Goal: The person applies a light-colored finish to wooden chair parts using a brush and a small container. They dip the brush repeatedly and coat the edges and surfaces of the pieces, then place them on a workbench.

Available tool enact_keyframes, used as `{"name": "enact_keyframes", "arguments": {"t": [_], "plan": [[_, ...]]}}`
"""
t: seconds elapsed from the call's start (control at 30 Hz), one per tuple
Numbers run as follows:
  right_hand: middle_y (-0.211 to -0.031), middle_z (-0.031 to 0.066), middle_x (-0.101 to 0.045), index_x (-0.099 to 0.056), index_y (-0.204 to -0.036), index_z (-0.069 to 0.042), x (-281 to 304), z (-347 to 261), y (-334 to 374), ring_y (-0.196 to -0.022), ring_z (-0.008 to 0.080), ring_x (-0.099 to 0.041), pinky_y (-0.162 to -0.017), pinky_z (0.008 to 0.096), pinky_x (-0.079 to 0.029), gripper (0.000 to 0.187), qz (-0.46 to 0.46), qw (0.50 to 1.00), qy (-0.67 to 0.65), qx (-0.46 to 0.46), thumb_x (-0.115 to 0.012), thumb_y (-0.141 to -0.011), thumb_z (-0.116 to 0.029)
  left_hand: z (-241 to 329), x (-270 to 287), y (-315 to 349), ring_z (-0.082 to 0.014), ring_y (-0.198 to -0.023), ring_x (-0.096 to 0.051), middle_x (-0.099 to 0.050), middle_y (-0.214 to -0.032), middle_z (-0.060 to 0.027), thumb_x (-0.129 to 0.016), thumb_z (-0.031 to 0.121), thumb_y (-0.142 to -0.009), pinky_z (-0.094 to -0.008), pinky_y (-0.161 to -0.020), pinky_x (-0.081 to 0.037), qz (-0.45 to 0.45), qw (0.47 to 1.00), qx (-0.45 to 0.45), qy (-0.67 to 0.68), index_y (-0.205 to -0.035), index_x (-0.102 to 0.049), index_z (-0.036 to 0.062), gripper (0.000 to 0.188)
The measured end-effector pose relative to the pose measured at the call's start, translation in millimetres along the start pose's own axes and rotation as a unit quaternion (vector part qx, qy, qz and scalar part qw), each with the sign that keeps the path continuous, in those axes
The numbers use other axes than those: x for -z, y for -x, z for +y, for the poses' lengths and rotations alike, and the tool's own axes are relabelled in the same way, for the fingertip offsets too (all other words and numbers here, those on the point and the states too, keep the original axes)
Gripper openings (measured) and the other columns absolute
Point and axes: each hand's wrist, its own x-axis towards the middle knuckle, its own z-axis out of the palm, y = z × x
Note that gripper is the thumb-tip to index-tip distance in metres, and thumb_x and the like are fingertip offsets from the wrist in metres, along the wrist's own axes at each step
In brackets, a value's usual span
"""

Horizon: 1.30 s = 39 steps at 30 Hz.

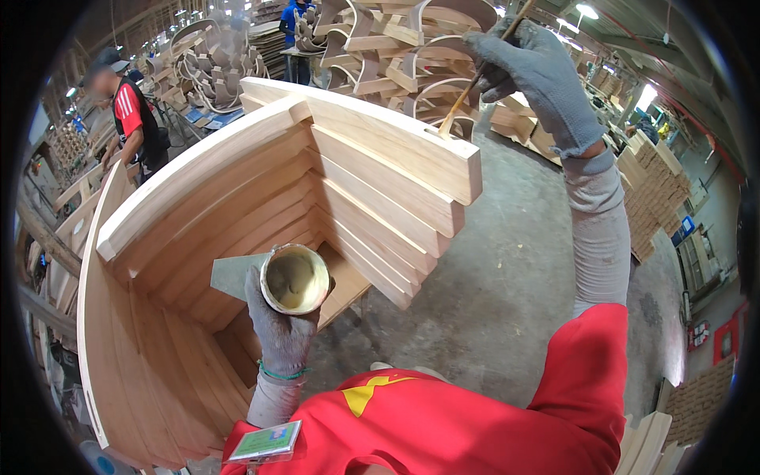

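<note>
My left hand (283, 340), in a grey glove, is wrapped round a small round can (266, 282) holding pale, creamy paste. A flat grey plate with a slanted edge (234, 276) sticks out to the left from behind the can; how it is held is hidden. Raised at the upper right, my gloved right hand (542, 79) pinches a thin brush (467, 96). The brush's pale tip meets the top face of the outermost board, beside a small slot near its end. That board belongs to a row of curved wooden pieces (380, 150) standing close together.
More curved boards (210, 170) and a left-hand row (150, 356) form a U around my left hand. Piles of curved wooden parts (388, 47) stand behind. A person in a red and black top (134, 119) works at far left. Stacked timber (653, 182) lies right, beyond concrete floor (507, 261).
</note>
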Motion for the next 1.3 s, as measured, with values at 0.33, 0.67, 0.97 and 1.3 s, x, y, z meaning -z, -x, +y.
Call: {"name": "enact_keyframes", "arguments": {"t": [0.33, 0.67, 0.97, 1.3], "plan": [[-0.068, 0.006, -0.061, -0.06, -0.088, -0.001, -10.2, 10.6, -15.4, -0.058, 0.0109, -0.062, -0.054, 0.0241, -0.055, 0.037, -0.036, 0.998, 0.031, 0.027, -0.065, -0.084, -0.038, -5.7, 2.1, 3.7, -0.0243, -0.102, -0.056, -0.053, -0.113, -0.0113, -0.057, 0.009, -0.087, -0.0421, -0.088, -0.05, -0.009, 0.999, 0.001, 0.038, -0.121, -0.044, 0.0092, 0.037], [-0.071, 0.0033, -0.063, -0.063, -0.09, 0.001, 4.3, -31.1, 1.2, -0.06, 0.008, -0.059, -0.054, 0.0225, -0.049, 0.024, -0.07, 0.997, 0.031, -0.02, -0.064, -0.084, -0.022, -8.9, 12.7, 3.3, -0.0303, -0.106, -0.053, -0.053, -0.115, -0.0113, -0.04, 0.039, -0.095, -0.05, -0.092, -0.044, 0.036, 0.985, 0.066, 0.157, -0.12, -0.048, 0.0104, 0.039], [-0.066, 0.0078, -0.06, -0.059, -0.083, 0.003, -16.8, 21.1, -17.8, -0.055, 0.0121, -0.063, -0.05, 0.0251, -0.053, 0.038, -0.126, 0.982, 0.116, 0.078, -0.065, -0.083, -0.034, 2.7, 5.8, 8.3, -0.03, -0.104, -0.055, -0.053, -0.114, -0.0116, -0.041, 0.034, -0.096, -0.0486, -0.089, -0.048, 0.054, 0.948, 0.103, 0.295, -0.119, -0.047, 0.0085, 0.035], [-0.066, 0.0059, -0.06, -0.056, -0.082, -0.001, -28.4, 8.6, -34.9, -0.058, 0.0117, -0.064, -0.055, 0.0234, -0.055, 0.029, -0.188, 0.98, 0.047, 0.042, -0.064, -0.085, -0.029, 4.8, 9.8, 9.6, -0.0301, -0.104, -0.055, -0.049, -0.12, -0.0123, -0.05, 0.016, -0.093, -0.0479, -0.086, -0.049, 0.038, 0.952, 0.074, 0.295, -0.126, -0.041, 0.01, 0.035]]}}
